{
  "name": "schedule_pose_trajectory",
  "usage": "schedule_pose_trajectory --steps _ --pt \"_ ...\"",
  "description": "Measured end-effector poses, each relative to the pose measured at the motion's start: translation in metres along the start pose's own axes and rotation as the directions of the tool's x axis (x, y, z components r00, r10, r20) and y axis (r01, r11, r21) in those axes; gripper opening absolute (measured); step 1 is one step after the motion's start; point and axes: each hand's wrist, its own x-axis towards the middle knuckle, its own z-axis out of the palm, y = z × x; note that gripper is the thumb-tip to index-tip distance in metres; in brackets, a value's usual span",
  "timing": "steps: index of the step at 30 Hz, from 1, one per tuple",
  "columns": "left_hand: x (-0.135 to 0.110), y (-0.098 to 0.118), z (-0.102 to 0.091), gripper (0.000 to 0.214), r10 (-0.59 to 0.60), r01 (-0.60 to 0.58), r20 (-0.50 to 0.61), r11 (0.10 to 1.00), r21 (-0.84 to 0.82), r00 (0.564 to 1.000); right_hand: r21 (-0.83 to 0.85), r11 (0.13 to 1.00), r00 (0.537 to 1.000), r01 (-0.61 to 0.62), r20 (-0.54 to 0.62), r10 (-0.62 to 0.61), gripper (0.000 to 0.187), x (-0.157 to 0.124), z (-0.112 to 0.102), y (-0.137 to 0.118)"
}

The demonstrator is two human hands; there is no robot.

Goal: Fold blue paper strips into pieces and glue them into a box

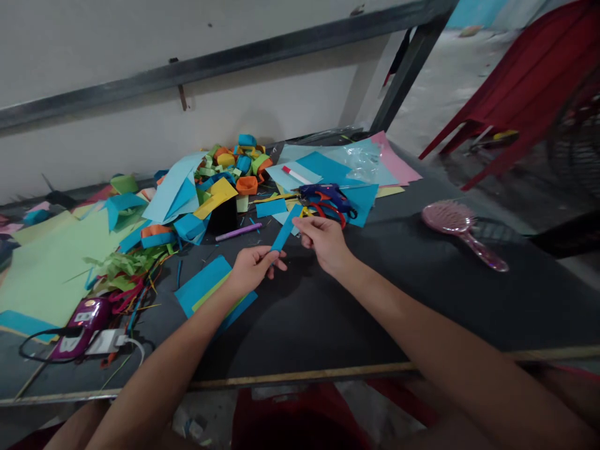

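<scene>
A narrow blue paper strip is stretched at a slant between my two hands above the dark table. My left hand pinches its lower end between thumb and fingers. At the upper end, my right hand grips the strip with thumb and forefinger. Under my left forearm lie blue paper sheets with a yellow-green strip on them. Just beyond my right hand are red-handled scissors and a dark blue glue gun. A purple pen rests beyond my left hand.
Folded paper pieces in several colours are heaped at the back. Large green paper, a purple device and a white adapter lie left. A pink hairbrush lies right. A red chair stands beyond the table.
</scene>
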Motion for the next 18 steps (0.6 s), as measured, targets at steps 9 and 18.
schedule_pose_trajectory --steps 9,18 --pt "-0.003 0.008 -0.001 0.038 0.028 -0.028 -0.001 0.995 0.096 1.0 0.145 0.987 0.99 0.068 -0.132 -0.049 0.029 0.002 0.003 -0.006" --pt "-0.005 0.0 -0.003 0.03 0.082 -0.083 0.016 0.969 0.234 0.997 0.227 0.971 0.961 0.076 -0.277 -0.011 0.036 0.018 -0.016 -0.008"
